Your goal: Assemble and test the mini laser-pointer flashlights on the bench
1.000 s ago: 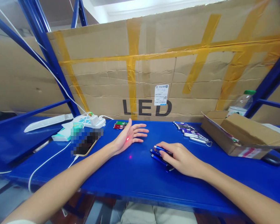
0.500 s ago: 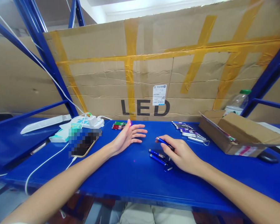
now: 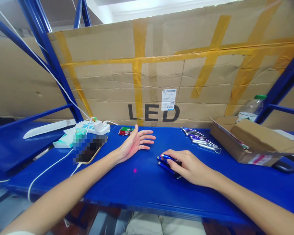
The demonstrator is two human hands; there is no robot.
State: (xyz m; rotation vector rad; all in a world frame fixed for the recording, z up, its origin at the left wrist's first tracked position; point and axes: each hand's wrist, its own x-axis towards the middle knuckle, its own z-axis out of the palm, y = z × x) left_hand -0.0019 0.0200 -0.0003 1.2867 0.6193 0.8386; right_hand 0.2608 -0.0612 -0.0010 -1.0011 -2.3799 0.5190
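Observation:
My left hand (image 3: 136, 143) is held open above the table, fingers spread and palm facing right, holding nothing. A faint red glow shows on its palm. Between thumb and fingers, my right hand (image 3: 188, 164) grips a blue laser pointer (image 3: 170, 159), its tip pointing left. Under that hand lie more blue laser pointers (image 3: 165, 167), partly covered by it. A small red light dot (image 3: 135, 170) shines on the blue table (image 3: 127, 192). Behind my left hand lie green and red pen-shaped pointers (image 3: 124, 131), partly hidden by the thumb.
Silver and purple pen-shaped pointers (image 3: 201, 141) lie at the back right, beside an open cardboard box (image 3: 235, 148). A bottle (image 3: 251, 109) and a dark mouse (image 3: 283, 166) are near it. On the left are a phone (image 3: 94, 150), a power strip (image 3: 101, 128), a tissue pack (image 3: 63, 139) and cables.
My right hand has moved down and slightly left with the laser pointer, nearer the pointers on the table. The bright spot has left my left thumb; the dot on the table is brighter and further left.

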